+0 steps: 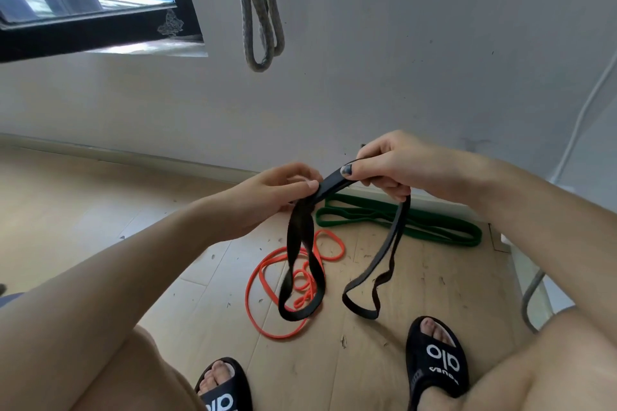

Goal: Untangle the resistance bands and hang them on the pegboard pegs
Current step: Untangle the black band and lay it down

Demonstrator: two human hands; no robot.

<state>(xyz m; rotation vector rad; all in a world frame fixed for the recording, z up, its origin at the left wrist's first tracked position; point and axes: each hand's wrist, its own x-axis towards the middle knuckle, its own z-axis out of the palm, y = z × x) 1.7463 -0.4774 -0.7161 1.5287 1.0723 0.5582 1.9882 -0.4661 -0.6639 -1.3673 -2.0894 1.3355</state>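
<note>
Big pale wall [400,43] at the back, with little dark specks on it. Light wood floor [100,210] below, also with dark bits scattered about. Dark-framed window [93,10] up at the top left. White cable [581,117] running down the wall on the right.

Grey band [260,10] hanging down the wall near the top middle, folded in loops. What holds it up: out of view.

Green band [434,223] lying flat on the floor by the wall, folded in long loops, behind the hands. Orange band [267,294] lying on the floor in loose rings with a small knot-like tangle in the middle, in front of the green one and not touching it.

Black band [334,182] up in the air, held between both hands. One twisted loop hanging down under the left side, in front of the orange band. One thinner loop hanging down under the right side, its bottom close to the floor.

Two black slippers [437,360] with white letters at the bottom, toes pointing at the bands.

Left hand [277,183] pinching the black band, thumb on top, fingers curled under. Right hand [397,167] gripping the same band, thumb with dark nail polish pressed on top, fingers curled round below.
</note>
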